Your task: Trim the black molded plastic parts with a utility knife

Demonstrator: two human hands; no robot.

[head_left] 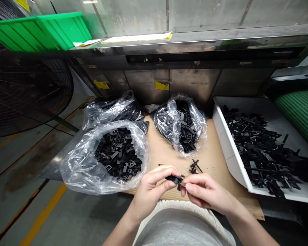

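Just above the front edge of the table, my left hand (155,184) pinches a small black plastic part (175,179) between thumb and fingers. My right hand (206,191) meets it from the other side, its thumb and fingers closed at the part's right end. The fingers cover much of the part, so its full shape is hidden. A few black sprue pieces (195,166) lie on the brown board just beyond my right hand. Left of my hands stands an open clear bag (77,164) full of small black plastic parts (119,153).
Another open bag (173,123) of black parts sits at the back middle, and a further bag (105,107) behind left. A white tray (229,160) of black pieces stands right, beside a green mesh roll (301,111). A green bin (41,32) and large fan (28,92) are left.
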